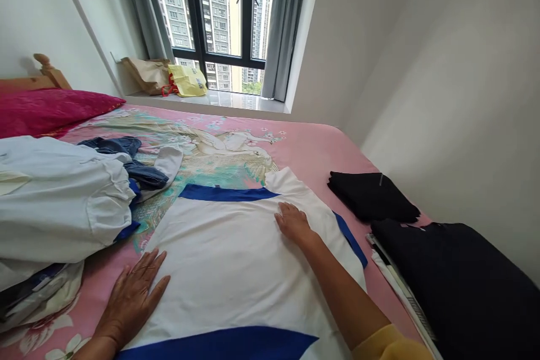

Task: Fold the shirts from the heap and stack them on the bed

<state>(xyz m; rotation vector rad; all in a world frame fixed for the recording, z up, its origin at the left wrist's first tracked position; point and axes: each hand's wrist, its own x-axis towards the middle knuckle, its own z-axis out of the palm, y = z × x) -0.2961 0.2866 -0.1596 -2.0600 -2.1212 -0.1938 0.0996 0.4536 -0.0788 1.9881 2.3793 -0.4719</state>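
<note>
A white shirt (228, 264) with blue panels lies spread on the bed in front of me. My left hand (137, 292) rests flat at its left edge, fingers stretched out and thumb apart. Farther up on the right side, my right hand (292, 222) lies on the cloth with its fingers extended. Neither hand grips anything. One blue band runs along the shirt's far edge, another shows at the right, and a wide blue panel crosses the near end. Slight wrinkles run across the white fabric.
Loose white clothes (63, 202) and dark blue jeans (126, 157) are heaped at left. Folded black garments (367, 196) and a taller clothes stack (459, 281) lie at right by the wall. A red pillow (54, 109) and windowsill bags (188, 80) are beyond the pink bedsheet (312, 143).
</note>
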